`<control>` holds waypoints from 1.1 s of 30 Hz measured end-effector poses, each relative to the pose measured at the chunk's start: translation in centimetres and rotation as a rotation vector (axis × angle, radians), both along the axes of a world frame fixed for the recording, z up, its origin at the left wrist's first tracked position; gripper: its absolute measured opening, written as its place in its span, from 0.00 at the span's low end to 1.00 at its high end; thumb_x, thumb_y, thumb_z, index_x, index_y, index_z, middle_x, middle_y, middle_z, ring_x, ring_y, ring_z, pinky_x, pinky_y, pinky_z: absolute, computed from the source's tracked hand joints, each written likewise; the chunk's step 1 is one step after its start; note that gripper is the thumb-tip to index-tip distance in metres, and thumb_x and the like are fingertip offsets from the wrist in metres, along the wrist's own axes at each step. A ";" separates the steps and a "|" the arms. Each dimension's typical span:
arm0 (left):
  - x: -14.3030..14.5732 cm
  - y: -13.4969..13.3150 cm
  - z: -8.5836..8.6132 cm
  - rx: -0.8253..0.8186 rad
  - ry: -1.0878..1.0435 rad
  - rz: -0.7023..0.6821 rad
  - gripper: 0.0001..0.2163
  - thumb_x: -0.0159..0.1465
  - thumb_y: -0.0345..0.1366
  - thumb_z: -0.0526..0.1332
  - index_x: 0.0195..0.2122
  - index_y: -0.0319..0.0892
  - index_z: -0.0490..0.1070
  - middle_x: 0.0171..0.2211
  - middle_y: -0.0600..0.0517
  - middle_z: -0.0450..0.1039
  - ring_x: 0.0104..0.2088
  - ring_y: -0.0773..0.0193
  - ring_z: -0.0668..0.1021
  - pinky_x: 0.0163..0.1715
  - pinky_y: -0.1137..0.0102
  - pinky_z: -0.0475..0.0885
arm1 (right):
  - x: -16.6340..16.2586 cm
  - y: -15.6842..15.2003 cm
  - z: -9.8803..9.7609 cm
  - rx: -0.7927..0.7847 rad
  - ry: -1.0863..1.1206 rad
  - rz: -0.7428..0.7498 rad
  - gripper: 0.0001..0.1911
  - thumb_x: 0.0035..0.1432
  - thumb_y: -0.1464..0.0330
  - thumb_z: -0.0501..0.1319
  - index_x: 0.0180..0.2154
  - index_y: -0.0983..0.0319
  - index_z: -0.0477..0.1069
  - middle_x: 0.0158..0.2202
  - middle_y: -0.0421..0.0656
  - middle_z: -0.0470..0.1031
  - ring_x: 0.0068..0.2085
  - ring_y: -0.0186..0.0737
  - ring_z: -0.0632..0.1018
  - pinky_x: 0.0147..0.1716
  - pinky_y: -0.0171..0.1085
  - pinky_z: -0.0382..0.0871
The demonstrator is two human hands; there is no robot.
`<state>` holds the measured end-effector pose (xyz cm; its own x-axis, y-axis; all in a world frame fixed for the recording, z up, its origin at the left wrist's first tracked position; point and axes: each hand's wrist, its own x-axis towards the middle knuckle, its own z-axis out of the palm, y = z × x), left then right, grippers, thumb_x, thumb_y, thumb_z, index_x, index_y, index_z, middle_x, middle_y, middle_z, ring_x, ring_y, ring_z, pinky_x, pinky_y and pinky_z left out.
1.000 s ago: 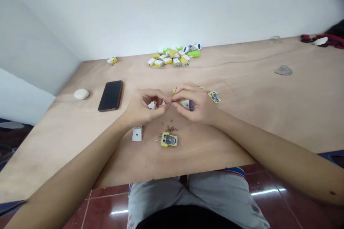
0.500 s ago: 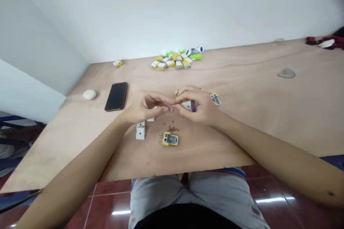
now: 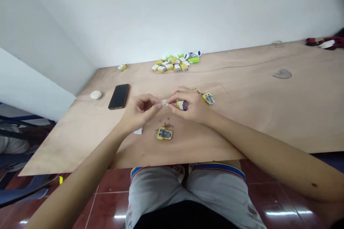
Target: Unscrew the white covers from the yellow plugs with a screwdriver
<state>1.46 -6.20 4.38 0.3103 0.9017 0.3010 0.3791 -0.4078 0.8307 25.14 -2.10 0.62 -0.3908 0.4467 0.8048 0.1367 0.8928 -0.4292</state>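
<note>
A small white piece with dark marks (image 3: 165, 102) is held up between my two hands. My right hand (image 3: 194, 104) pinches its right edge between thumb and forefinger. The closed thumb and fingertip of my left hand (image 3: 142, 111) meet its left edge. Under my right palm shows a white-and-yellow body (image 3: 180, 105) with a purple end (image 3: 185, 105); whether it is gripped or lies on the table is unclear. Below my hands lies an opened yellow-and-grey plug half (image 3: 165, 134), beside a small heap of screws (image 3: 168, 125). A white cover (image 3: 138, 131) is partly hidden by my left wrist.
Another opened plug half (image 3: 208, 98) lies by my right wrist. Several yellow, white and green plugs (image 3: 172, 63) are piled against the wall. A phone (image 3: 119, 96), a white rounded object (image 3: 96, 94) and a single plug (image 3: 122, 67) lie left; a grey flat piece (image 3: 282, 74) lies right.
My left fingers have closed together and drawn slightly left, so the small white piece now shows between my hands. The whole view has shifted a little.
</note>
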 end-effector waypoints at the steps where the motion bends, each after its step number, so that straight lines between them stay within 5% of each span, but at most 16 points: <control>1: 0.1 -1.3 0.1 0.067 0.118 0.017 0.12 0.69 0.46 0.72 0.37 0.43 0.81 0.32 0.50 0.80 0.32 0.62 0.77 0.33 0.67 0.73 | 0.1 0.0 0.2 0.009 -0.010 0.000 0.04 0.68 0.71 0.67 0.37 0.59 0.78 0.35 0.43 0.81 0.39 0.42 0.80 0.43 0.43 0.76; 4: 0.8 -5.5 -0.5 0.198 0.362 0.041 0.07 0.71 0.42 0.70 0.41 0.45 0.81 0.40 0.48 0.82 0.42 0.55 0.80 0.47 0.60 0.76 | 0.7 0.1 1.1 -0.040 -0.106 0.061 0.04 0.69 0.70 0.66 0.38 0.59 0.79 0.36 0.44 0.81 0.40 0.43 0.80 0.44 0.44 0.76; 9: 1.5 -9.3 -3.3 0.242 0.349 0.150 0.06 0.74 0.36 0.65 0.48 0.48 0.82 0.49 0.46 0.81 0.51 0.49 0.80 0.56 0.51 0.77 | 1.6 -0.4 2.9 -0.203 -0.476 0.362 0.04 0.70 0.69 0.68 0.41 0.60 0.83 0.37 0.42 0.80 0.37 0.38 0.79 0.40 0.39 0.74; 13: 1.2 -9.6 -4.6 0.196 0.225 0.183 0.06 0.76 0.34 0.64 0.48 0.47 0.81 0.50 0.45 0.82 0.53 0.51 0.82 0.56 0.53 0.79 | 1.3 -1.4 2.4 -0.237 -0.510 0.428 0.06 0.72 0.69 0.67 0.42 0.60 0.84 0.38 0.43 0.82 0.38 0.39 0.81 0.41 0.39 0.75; 25: 1.2 -11.7 -3.5 0.170 0.286 0.207 0.19 0.69 0.32 0.72 0.60 0.49 0.77 0.58 0.45 0.77 0.61 0.48 0.78 0.64 0.53 0.77 | 0.7 -2.8 0.6 -0.085 -0.498 0.391 0.08 0.75 0.69 0.63 0.43 0.61 0.82 0.41 0.46 0.82 0.42 0.43 0.81 0.45 0.44 0.75; 33: 1.3 -11.3 -4.5 0.197 0.197 0.209 0.12 0.71 0.30 0.70 0.55 0.46 0.79 0.53 0.47 0.80 0.54 0.56 0.84 0.57 0.60 0.81 | 0.5 -3.3 -0.2 -0.101 -0.504 0.430 0.07 0.75 0.71 0.63 0.42 0.62 0.81 0.40 0.48 0.82 0.41 0.42 0.80 0.43 0.43 0.73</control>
